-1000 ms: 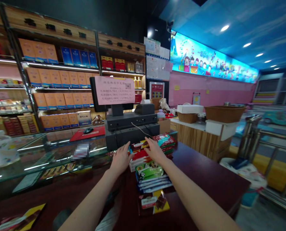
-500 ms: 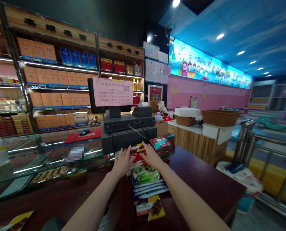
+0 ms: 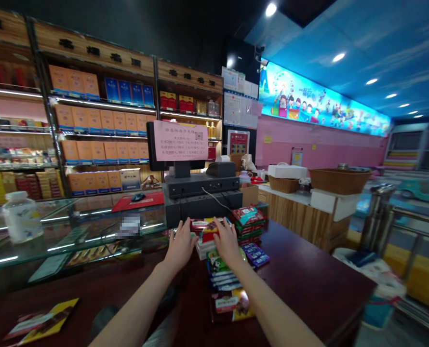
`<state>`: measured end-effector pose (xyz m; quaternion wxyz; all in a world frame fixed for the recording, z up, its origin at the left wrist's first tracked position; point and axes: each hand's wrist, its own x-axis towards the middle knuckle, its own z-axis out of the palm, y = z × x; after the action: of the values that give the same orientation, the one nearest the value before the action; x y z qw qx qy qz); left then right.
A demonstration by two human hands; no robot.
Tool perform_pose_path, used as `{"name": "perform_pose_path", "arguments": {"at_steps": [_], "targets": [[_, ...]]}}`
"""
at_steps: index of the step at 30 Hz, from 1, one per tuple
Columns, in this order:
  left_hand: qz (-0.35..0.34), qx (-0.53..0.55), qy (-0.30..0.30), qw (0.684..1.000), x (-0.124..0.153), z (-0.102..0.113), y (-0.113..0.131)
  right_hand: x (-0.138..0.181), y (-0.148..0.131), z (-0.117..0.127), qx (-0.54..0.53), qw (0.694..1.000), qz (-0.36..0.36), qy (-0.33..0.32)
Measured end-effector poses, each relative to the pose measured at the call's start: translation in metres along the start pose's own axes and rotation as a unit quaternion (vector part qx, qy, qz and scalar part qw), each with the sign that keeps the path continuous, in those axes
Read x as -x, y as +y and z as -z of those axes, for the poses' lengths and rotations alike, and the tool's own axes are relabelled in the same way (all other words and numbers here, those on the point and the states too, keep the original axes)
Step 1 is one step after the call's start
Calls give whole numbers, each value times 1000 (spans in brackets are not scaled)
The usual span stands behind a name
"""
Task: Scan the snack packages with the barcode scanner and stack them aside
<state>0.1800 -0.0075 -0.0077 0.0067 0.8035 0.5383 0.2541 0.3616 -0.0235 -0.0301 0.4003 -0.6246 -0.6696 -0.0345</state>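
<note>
Both hands have drawn a little closer together on the pile since half a second ago, and a purple packet now lies apart at the pile's 4 o'clock, where none showed before. Left hand lies flat with fingers spread wide against the left edge of the stack of snack packets, gripping nothing that can be seen. Right hand rests palm down on top of the same stack, fingers open and splayed, also closed on nothing. That stack sits on the dark red desk, just in front of the black cash register. At the right hand's 2 o'clock, touching the stack's far side, stands a second pile of red and green packets. From under the right wrist, toward 6 o'clock, a row of overlapping packets runs back along the desk: a green packet, then blue and white packets, then a yellow and brown chocolate packet nearest the body. Well apart at 8 o'clock, near the desk's edge, lies a yellow packet. Beyond the left hand at 10 o'clock a glass counter carries a white plastic bottle. Behind the register, shelves of orange boxes fill the wall
</note>
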Motion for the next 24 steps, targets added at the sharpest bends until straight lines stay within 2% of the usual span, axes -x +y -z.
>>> {"name": "perform_pose_path", "arguments": {"at_steps": [8, 18, 24], "targets": [[-14, -33, 70, 997, 39, 28, -58, 14, -43, -35, -96, 994, 15, 55], [5, -71, 120, 990, 91, 73, -138, 35, -116, -73, -170, 981, 83, 38], [13, -78, 139, 987, 121, 83, -173, 48, -143, -89, -227, 969, 98, 22]]}}
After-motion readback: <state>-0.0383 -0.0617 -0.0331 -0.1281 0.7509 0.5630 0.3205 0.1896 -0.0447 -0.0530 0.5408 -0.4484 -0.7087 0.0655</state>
